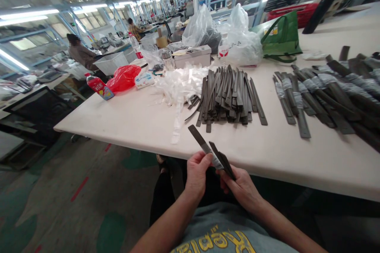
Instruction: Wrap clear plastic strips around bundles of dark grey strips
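A small bundle of dark grey flat strips (198, 138) is held between my two hands, just past the table's near edge. Pale, shiny wrapping goes around the middle of the bundle. My left hand (197, 172) pinches the wrapped part, thumb on top. Around the strips' lower end, my right hand (240, 185) is closed; some of its fingers are hidden behind them. Beyond the hands lies a heap of loose dark strips (227, 95). Left of that heap is a pile of thin white plastic pieces (181, 85), one hanging toward me.
Wrapped strip bundles (323, 87) are piled on the right. At the back stand a green bag (282, 37), clear plastic bags (242, 41) and a grey box (192, 57). A red bag (123, 78) and a bottle (99, 87) are near the left edge. Other people sit farther off.
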`<state>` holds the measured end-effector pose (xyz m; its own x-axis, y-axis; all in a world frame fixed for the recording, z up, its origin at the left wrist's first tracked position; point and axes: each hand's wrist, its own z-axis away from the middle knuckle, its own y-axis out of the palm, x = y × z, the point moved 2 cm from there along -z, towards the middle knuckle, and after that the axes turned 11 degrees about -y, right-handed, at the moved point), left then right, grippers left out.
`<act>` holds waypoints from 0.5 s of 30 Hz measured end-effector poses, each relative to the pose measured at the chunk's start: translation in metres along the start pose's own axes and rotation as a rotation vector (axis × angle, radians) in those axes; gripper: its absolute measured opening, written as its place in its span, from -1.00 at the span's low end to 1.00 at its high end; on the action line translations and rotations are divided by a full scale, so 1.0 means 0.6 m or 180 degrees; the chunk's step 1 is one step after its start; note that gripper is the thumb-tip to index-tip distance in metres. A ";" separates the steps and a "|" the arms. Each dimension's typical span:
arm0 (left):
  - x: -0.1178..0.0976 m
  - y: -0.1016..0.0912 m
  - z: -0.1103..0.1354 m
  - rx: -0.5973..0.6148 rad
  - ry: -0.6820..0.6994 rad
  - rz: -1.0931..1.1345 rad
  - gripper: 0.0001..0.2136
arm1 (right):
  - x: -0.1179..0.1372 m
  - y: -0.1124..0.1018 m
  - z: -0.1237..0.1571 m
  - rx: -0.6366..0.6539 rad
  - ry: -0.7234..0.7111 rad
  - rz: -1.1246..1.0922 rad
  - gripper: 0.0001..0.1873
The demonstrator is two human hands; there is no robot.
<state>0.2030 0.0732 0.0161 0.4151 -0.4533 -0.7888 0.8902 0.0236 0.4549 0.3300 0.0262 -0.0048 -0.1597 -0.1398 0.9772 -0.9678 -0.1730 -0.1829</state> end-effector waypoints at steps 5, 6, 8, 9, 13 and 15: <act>-0.055 -0.001 -0.024 -0.0119 0.0230 0.0559 -0.73 | -0.005 0.005 0.004 0.0156 0.0053 0.0046 -0.58; -0.057 0.000 -0.027 -0.0154 0.0207 0.0543 -0.75 | -0.005 0.005 0.004 0.0144 0.0078 0.0041 -0.59; -0.045 0.003 -0.026 -0.0147 0.0068 0.0312 -0.76 | -0.005 0.004 0.004 0.0050 0.0148 -0.0024 -0.59; -0.033 0.004 -0.022 -0.0125 -0.0005 0.0177 -0.76 | -0.005 0.004 0.005 -0.0010 0.0196 -0.0094 -0.59; 0.018 -0.002 -0.002 -0.0170 -0.0288 -0.0066 -0.72 | -0.004 0.012 0.014 -0.0062 0.0302 -0.0387 -0.55; 0.028 -0.008 -0.004 -0.0140 -0.0398 -0.0162 -0.69 | -0.005 0.009 0.016 -0.0057 0.0284 -0.0381 -0.52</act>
<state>0.2061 0.0674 -0.0005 0.3451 -0.5624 -0.7514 0.9180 0.0356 0.3950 0.3271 0.0162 -0.0099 -0.0588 -0.0318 0.9978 -0.9841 -0.1658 -0.0633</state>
